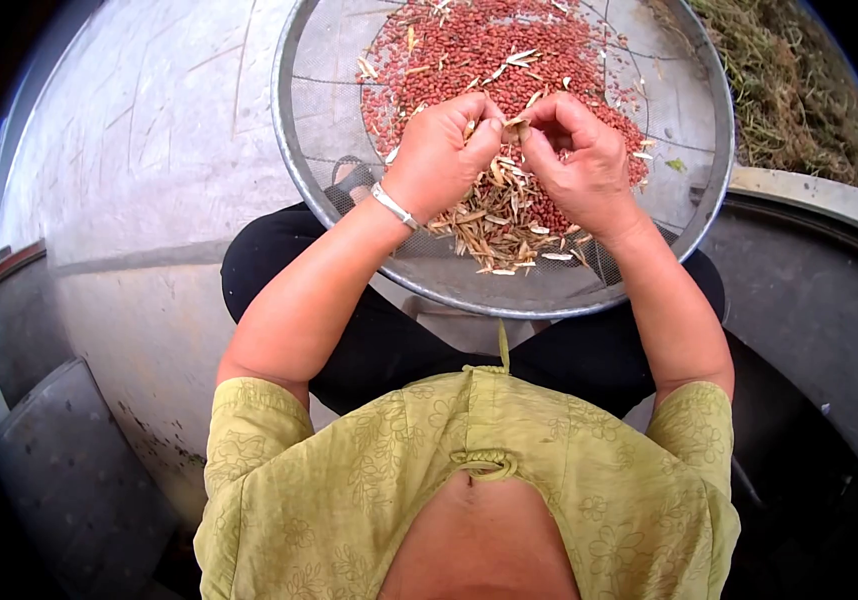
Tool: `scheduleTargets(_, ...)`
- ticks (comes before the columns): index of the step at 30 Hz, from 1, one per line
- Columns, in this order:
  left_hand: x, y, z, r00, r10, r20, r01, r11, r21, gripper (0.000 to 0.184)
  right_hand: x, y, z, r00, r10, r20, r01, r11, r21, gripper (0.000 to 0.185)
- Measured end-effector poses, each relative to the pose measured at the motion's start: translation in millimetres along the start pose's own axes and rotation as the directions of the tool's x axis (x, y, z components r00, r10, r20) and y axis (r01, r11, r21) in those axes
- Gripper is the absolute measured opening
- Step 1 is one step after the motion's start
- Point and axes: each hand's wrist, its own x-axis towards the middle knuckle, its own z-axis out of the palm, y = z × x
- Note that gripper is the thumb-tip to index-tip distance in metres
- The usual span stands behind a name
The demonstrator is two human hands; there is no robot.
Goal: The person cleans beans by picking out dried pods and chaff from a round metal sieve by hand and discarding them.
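The slim, dry, tan pod [515, 122] is held up between the two bare hands, above the wide round sieve of grey metal with mesh bottom [285, 120]; the grip of the left hand [439, 155], whose wrist wears a silver-coloured bracelet [395, 206], pinches one end of it between thumb and forefinger; the grip of the right hand [584, 160] pinches the other end in the same manner, with the remaining fingers curled; a small pale piece shows also in the curl of the left fingers, but I cannot tell exactly what it is; below lie many small, red, oval beans [429, 60], spread over the far and middle part of the mesh, with some pale shells among them; a heap of brown and cream dry shells [499, 225] lies nearer to the body; the step in hand is, in my judgement, the splitting of this one pod; whether its seam has parted, the fingers hide; the next move calls for a light twist with both thumbs, low over the mesh, so that beans would drop inside the rim, and for laying the shell on the near heap.
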Motion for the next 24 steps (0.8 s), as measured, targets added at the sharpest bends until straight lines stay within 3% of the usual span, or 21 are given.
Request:
scheduleTargets(1, -0.6, 0.7, 0.1, 0.993, 0.118, -0.013, -0.113, 0.975, 0.190, 0.014, 1.2, -0.1, -2.3, 0.966, -0.259, 0.017, 0.251, 0.911, -0.326, 0.007)
scheduleTargets(2, -1.2, 2.3, -0.6, 0.993, 0.117, -0.014, -0.112, 0.975, 0.189, 0.014, 1.1, -1.0, -2.4, 0.966, -0.259, 0.018, 0.250, 0.912, -0.326, 0.007)
scheduleTargets(4, -2.5, 7.9, -2.5, 0.994, 0.099, 0.052, -0.110, 0.945, 0.309, 0.017, -0.8, -2.1, -2.4, 0.999, -0.044, -0.013, 0.040, 0.978, -0.206, 0.007)
scheduleTargets(5, -2.2, 10.4, -2.1, 0.994, 0.097, 0.052, -0.109, 0.945, 0.308, 0.017, -0.7, -1.7, -1.2, 0.999, -0.041, -0.013, 0.038, 0.978, -0.206, 0.007)
scheduleTargets(8, -1.1, 11.7, 0.1, 0.996, 0.045, 0.077, -0.065, 0.956, 0.287, 0.021, 1.8, 3.7, 2.0, 0.987, -0.155, 0.036, 0.159, 0.941, -0.300, 0.007)
scheduleTargets(10, 0.9, 1.8, 0.0, 0.996, -0.056, 0.074, 0.049, 0.995, 0.085, 0.026, 4.6, 8.2, 4.0, 0.942, -0.324, 0.092, 0.336, 0.911, -0.239, 0.009)
scheduleTargets(11, 3.9, -6.3, -1.4, 0.995, -0.001, 0.096, -0.006, 0.998, 0.067, 0.027, 1.3, 5.2, 2.8, 0.990, -0.120, 0.074, 0.128, 0.984, -0.122, 0.009)
scheduleTargets(12, 6.8, -6.6, -4.5, 0.996, -0.004, 0.087, -0.002, 0.998, 0.067, 0.027, 1.1, -3.2, 2.4, 0.985, 0.131, 0.109, -0.145, 0.981, 0.129, 0.009)
scheduleTargets(14, 9.7, -4.1, -11.5, 0.999, -0.040, 0.013, 0.040, 0.999, 0.014, 0.026, 3.6, -1.9, 0.2, 0.981, 0.170, 0.094, -0.185, 0.964, 0.193, 0.010)
scheduleTargets(15, 8.4, 8.0, -16.0, 0.994, -0.111, 0.019, 0.112, 0.991, -0.077, 0.025, 2.2, 4.1, -0.3, 0.980, 0.163, 0.116, -0.173, 0.981, 0.086, 0.009)
scheduleTargets(16, 8.7, 8.9, -18.6, 0.994, -0.112, 0.010, 0.112, 0.991, -0.079, 0.025, -0.1, 10.4, 0.4, 0.980, 0.027, 0.195, 0.006, 0.986, -0.169, 0.012)
scheduleTargets(18, 10.6, 9.0, -23.4, 0.997, -0.082, -0.001, 0.080, 0.980, -0.181, 0.025, -7.2, 11.6, 5.1, 0.840, -0.076, 0.537, 0.341, 0.844, -0.415, 0.017)
scheduleTargets(19, 8.7, 13.9, -25.1, 0.989, -0.149, 0.027, 0.151, 0.960, -0.234, 0.023, -15.5, 11.4, 11.3, 0.819, 0.073, 0.569, 0.280, 0.815, -0.507, 0.019)
scheduleTargets(20, 8.5, 12.3, -25.2, 0.988, -0.151, 0.025, 0.152, 0.960, -0.234, 0.023, -22.5, 16.2, 18.0, 0.813, 0.068, 0.578, 0.341, 0.749, -0.569, 0.017)
scheduleTargets(24, 6.6, 13.7, -28.3, 0.990, -0.126, 0.062, 0.132, 0.986, -0.100, 0.021, -17.7, 26.5, 23.3, 0.815, 0.045, 0.577, 0.354, 0.749, -0.560, 0.013)
